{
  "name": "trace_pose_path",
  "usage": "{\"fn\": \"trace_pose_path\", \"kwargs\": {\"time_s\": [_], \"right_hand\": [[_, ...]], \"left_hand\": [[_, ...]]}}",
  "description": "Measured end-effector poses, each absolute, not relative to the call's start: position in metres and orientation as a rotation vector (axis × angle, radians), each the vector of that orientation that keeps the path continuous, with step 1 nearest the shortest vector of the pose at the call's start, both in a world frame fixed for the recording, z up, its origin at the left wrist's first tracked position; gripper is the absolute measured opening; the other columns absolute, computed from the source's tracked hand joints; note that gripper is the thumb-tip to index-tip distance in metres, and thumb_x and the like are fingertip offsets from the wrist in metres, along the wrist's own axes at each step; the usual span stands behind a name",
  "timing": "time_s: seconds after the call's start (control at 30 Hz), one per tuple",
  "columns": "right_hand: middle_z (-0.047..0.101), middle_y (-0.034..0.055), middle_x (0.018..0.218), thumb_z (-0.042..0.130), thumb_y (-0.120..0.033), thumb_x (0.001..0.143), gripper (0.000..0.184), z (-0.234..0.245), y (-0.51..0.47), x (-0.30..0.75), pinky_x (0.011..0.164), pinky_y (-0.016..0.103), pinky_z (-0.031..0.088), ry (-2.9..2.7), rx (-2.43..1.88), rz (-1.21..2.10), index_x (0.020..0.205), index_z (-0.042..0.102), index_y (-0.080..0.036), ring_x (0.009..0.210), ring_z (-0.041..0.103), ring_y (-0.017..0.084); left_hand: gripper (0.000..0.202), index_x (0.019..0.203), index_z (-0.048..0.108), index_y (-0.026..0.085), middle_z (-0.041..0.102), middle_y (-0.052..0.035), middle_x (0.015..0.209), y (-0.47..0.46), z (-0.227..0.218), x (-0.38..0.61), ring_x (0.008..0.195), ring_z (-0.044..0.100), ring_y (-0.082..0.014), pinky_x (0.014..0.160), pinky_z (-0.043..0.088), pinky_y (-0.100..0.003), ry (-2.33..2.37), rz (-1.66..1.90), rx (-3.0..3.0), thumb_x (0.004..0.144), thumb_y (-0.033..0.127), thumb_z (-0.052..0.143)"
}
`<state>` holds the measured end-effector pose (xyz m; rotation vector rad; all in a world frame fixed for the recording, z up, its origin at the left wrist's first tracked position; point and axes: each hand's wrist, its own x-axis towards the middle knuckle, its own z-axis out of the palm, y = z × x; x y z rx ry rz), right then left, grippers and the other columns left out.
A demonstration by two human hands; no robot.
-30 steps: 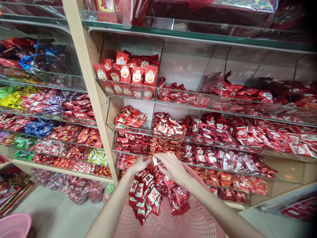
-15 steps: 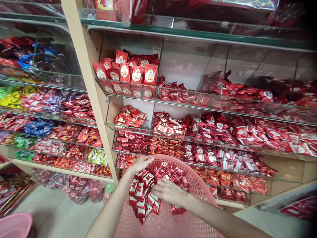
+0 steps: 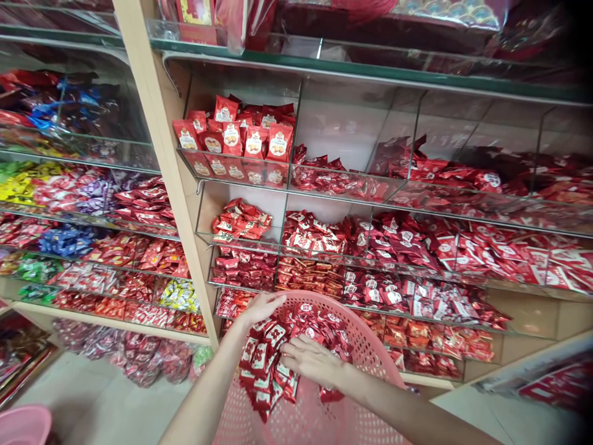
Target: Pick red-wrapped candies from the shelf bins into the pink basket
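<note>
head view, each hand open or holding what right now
Left hand: at the pink perforated plastic basket's rim; grip can't be told.
Right hand: over small red-and-white wrapped packets inside; whether it holds any can't be told.

Two hands [image 3: 315, 360], one perforated pink basket [image 3: 376, 339], one pink tub [image 3: 25, 424] lower left, red packets [image 3: 263, 358] beyond counting

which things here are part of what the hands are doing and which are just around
In use:
Basket
Packets inside it
Left hand, at its rim
Right hand, over the packets

Just around:
Shelved packets
Lower-left bags
Pink tub
</note>
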<state>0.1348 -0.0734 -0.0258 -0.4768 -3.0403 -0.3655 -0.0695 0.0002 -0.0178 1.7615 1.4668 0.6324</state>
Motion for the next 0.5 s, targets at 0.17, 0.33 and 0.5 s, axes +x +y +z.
{"fn": "trace_pose_path", "kwargs": {"time_s": [0.17,0.33,0.5], "right_hand": [[0.056,0.0024,0.094,0.045,-0.019,0.091,0.01,-0.0324,-0.0702,0.1338,0.082,0.031,0.037,-3.017,-0.535,-0.398,0.091,0.055,-0.018,0.09,0.048,0.016],[0.056,0.0014,0.089,0.049,-0.019,0.089,0.006,-0.0342,-0.0674,0.1317,0.081,0.031,0.038,-3.013,-0.539,-0.419,0.089,0.055,-0.017,0.088,0.048,0.016],[0.056,0.0007,0.091,0.05,-0.02,0.089,0.006,-0.0317,-0.0652,0.1345,0.08,0.03,0.039,-3.025,-0.556,-0.409,0.092,0.055,-0.018,0.088,0.048,0.016]], "left_hand": [[0.059,0.107,0.067,0.022,0.07,-0.0018,0.098,0.0009,-0.0188,-0.0698,0.097,0.06,-0.0248,0.086,0.041,-0.031,1.514,0.639,1.757,0.076,0.065,0.042],[0.06,0.113,0.064,0.023,0.07,-0.0013,0.101,-0.0004,-0.0168,-0.0692,0.099,0.06,-0.0244,0.088,0.042,-0.031,1.446,0.659,1.728,0.076,0.065,0.042],[0.06,0.111,0.065,0.023,0.07,-0.0008,0.101,-0.0008,-0.0151,-0.0686,0.101,0.06,-0.0243,0.091,0.041,-0.032,1.454,0.659,1.701,0.075,0.065,0.044]]}}
